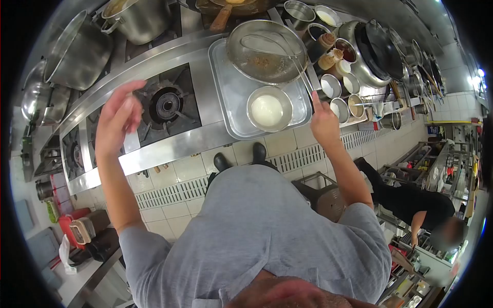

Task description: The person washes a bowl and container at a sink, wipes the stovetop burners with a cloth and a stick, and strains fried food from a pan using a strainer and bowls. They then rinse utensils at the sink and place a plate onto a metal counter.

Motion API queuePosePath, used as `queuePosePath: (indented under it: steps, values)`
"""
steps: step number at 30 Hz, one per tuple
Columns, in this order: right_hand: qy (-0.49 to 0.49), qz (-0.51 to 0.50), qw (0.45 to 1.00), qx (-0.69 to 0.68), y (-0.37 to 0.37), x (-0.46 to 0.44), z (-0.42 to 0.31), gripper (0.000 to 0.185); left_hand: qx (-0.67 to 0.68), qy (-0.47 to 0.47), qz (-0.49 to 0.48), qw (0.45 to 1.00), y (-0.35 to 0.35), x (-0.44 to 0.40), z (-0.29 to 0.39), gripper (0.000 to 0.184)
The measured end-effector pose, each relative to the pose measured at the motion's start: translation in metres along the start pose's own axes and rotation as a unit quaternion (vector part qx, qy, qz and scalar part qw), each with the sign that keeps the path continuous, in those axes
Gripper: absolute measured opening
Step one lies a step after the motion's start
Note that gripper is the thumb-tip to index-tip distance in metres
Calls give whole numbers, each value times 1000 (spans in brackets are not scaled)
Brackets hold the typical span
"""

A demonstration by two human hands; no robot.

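My right hand (325,124) is closed, with its index finger stretched along the end of the long handle of a wire strainer (275,45). The strainer's round head lies over a wide metal pan (257,72) with brown crumbs in it. That pan sits on a metal tray (228,115). In front of it on the tray stands a small metal pot (268,109) holding a whitish liquid. My left hand (120,114) hovers beside the gas burner (167,104), fingers loosely bent and apart, holding nothing.
Large steel pots (138,20) stand at the back left. Several seasoning cups (330,85) and sauce bottles (327,59) crowd the right of the tray, near stacked black pans (382,49). A co-worker in black (411,205) bends at shelves on the right.
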State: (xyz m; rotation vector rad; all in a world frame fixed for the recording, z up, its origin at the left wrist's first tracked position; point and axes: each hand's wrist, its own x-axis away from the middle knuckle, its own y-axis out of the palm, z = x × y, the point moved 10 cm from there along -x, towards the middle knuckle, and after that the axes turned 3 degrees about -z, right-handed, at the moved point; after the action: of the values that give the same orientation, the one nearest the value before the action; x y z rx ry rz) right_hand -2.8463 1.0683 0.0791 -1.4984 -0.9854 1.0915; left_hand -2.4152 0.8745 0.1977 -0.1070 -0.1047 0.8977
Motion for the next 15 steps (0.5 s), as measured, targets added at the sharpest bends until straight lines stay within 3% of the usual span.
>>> queuePosePath:
  steps: [3,12,15]
  values:
    - [-3,-39,999,9,31,7,-1,67,-11,5,7,1000,-12,36,-5,52]
    - [24,-35,999,26,29,17,-23,67,39,-5,-46,998,-12,65,-23,50]
    - [51,25,998,2,11,18,-17,67,71,-13,-64,995,7,67,-25,50]
